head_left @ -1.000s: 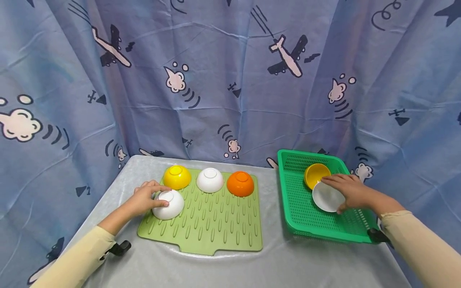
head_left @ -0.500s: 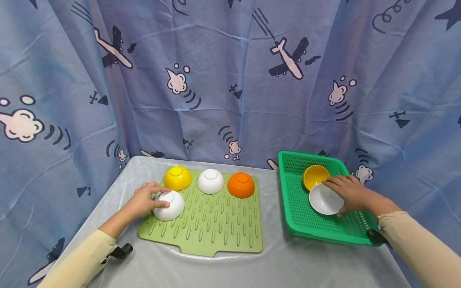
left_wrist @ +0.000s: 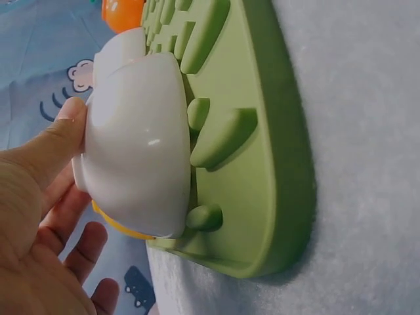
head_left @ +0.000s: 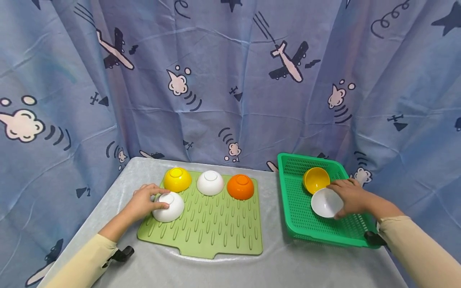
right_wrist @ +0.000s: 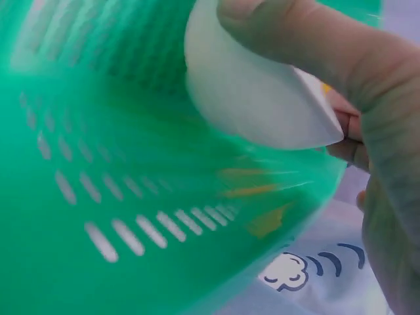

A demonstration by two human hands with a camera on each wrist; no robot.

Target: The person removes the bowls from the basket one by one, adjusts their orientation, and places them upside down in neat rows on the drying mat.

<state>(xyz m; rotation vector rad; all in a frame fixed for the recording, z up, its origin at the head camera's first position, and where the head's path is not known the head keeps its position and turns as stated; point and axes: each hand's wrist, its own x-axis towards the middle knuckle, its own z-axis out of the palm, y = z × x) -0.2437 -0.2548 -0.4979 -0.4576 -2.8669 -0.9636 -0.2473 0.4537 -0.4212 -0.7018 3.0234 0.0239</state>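
I hold a smooth white round bowl (head_left: pixel 325 204) in my right hand (head_left: pixel 353 196), gripping its side near the rim between thumb and fingers. Its mouth faces up, tipped a little, inside a rectangular green plastic basket with slotted walls (head_left: pixel 283 192); I cannot tell whether its base touches the basket floor. Just beyond it in the basket is a deep-yellow round bowl (head_left: pixel 316 181), its hollow facing me.

My left hand (head_left: pixel 144 202) is on an upturned glossy white bowl (head_left: pixel 171 210), thumb and forefinger pinching it about the raised foot ring, while in the left wrist view my other fingers curve loosely away from it. This bowl sits mouth down at the left side of a light-green ribbed mat (head_left: pixel 205 232), its rim on the raised ridges.

Along the mat's far edge stand three more bowls in a row, all upside down: a bright yellow bowl (head_left: pixel 177 181) just behind the one under my left hand, a second white bowl (head_left: pixel 210 184) in the middle, and an orange bowl (head_left: pixel 240 188) at the right.

Mat and basket lie apart on a pale grey cloth-covered table (head_left: pixel 273 264). Behind it hangs a blue curtain printed with aeroplanes (head_left: pixel 212 120).
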